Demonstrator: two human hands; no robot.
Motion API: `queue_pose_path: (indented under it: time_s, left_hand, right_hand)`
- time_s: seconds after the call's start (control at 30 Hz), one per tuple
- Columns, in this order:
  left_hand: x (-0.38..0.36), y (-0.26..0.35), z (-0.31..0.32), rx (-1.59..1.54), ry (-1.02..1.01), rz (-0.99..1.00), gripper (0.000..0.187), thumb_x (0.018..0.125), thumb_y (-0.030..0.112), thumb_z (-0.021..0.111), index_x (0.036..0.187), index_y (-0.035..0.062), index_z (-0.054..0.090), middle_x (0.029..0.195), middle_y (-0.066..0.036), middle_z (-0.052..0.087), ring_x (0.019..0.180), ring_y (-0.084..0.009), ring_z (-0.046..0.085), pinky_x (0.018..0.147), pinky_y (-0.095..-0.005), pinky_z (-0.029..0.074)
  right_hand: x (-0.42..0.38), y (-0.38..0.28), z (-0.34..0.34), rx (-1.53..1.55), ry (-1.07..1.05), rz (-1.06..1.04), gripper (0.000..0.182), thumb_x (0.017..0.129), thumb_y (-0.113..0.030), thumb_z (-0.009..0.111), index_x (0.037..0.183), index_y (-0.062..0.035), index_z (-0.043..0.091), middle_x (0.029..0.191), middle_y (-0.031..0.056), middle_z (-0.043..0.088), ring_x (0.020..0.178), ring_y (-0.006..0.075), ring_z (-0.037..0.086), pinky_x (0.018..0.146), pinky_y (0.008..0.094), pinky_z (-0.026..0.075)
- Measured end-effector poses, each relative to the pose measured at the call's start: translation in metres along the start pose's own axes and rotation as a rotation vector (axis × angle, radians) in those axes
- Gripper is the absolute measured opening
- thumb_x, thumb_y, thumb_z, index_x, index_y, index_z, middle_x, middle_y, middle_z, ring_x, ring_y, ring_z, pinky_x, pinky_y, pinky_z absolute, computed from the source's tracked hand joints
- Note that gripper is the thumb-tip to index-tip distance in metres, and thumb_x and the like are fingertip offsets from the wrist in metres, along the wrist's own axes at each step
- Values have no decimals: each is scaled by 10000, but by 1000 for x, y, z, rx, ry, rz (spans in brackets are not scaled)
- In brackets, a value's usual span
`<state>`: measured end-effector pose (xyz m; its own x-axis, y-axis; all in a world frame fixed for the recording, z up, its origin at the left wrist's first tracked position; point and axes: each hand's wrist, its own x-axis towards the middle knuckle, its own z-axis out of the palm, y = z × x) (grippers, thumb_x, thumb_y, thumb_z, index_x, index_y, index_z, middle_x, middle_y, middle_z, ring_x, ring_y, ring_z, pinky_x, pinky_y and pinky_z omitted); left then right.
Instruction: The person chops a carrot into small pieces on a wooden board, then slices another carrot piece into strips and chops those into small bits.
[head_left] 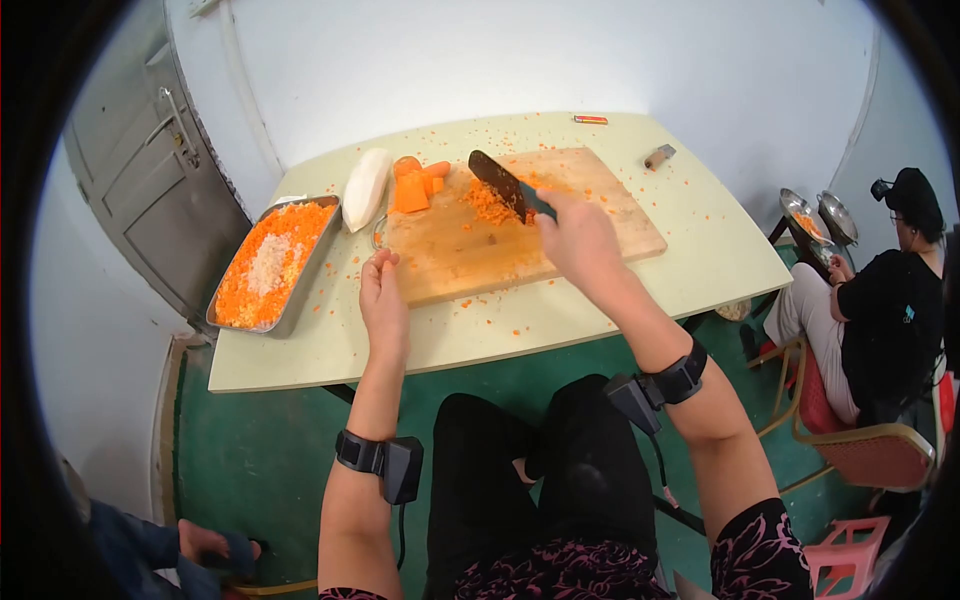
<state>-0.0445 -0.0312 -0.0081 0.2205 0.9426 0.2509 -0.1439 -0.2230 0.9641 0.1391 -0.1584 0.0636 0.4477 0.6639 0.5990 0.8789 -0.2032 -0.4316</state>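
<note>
The knife point(505, 185) lies over the cutting board point(480, 255), its long axis slanting, tip toward the board's far-left side and handle point(537, 203) toward its near-right side. Chopped carrot point(488, 205) is heaped beside the blade on the board. The right hand point(580, 235) has its grip wrapped round the handle, so the blade extends beyond the grip, away and to the left. The left hand point(383, 290), fingers drawn together, is at the board's near-left corner; whether it pinches anything, I cannot tell. Left of the board on the pale table point(440, 345) are a white radish point(366, 190) and a filled metal tray point(316, 272). Beyond the board stands a white wall point(450, 60); well right of it sits another person point(890, 300); below is green floor point(270, 440).
</note>
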Motion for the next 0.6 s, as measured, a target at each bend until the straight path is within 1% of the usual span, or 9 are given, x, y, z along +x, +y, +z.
queue_pose_path:
  time_s: [0.07,0.17,0.27,0.37,0.47,0.57,0.6]
  left_hand:
    - [-1,1,-1,7,-13,-11,336,983,222,407,1241,18,474,1164,-56,560,1210,-142,405,1055,-296,223]
    - [0,-2,-1,22,-13,0,341,985,237,402,1239,22,475,1152,-57,577,1196,-139,408,1048,-298,221]
    - [2,-5,-2,43,-23,-11,331,983,240,408,1227,30,484,1161,-55,575,1178,-136,415,1038,-295,230]
    - [-1,1,0,89,-4,27,345,969,204,382,1214,-12,493,1125,-106,584,1124,-168,495,993,-291,324]
    - [0,1,1,110,6,10,337,968,205,385,1199,-12,502,1118,-100,587,1117,-166,498,984,-292,331]
    - [-4,8,2,107,-2,0,331,968,210,388,1182,-11,511,1110,-97,592,1101,-163,504,978,-286,333]
    - [-3,7,1,115,2,4,328,968,210,388,1177,-10,514,1105,-96,594,1095,-161,505,975,-285,334]
  right_hand:
    - [4,0,-7,43,43,-6,299,818,-88,611,1103,3,613,798,226,640,726,359,625,675,414,500]
    - [3,11,8,-68,-34,-21,294,834,-101,583,1113,-7,580,781,195,643,776,344,635,671,428,508]
    - [4,3,-2,-81,-86,50,291,840,-103,575,1113,-5,578,791,195,642,782,341,635,678,425,507]
    - [0,2,-3,13,52,-27,273,846,-103,566,1099,-3,577,807,198,640,785,341,633,681,423,507]
    - [-5,6,10,-75,32,-54,291,814,-80,608,1091,8,613,788,225,640,710,353,627,663,413,503]
    - [0,1,-2,-19,-20,-5,286,850,-100,560,1117,3,570,818,194,641,788,334,635,673,422,506]
    - [-2,1,0,-20,-2,-37,288,848,-99,561,1117,5,569,819,193,641,788,332,635,673,423,506]
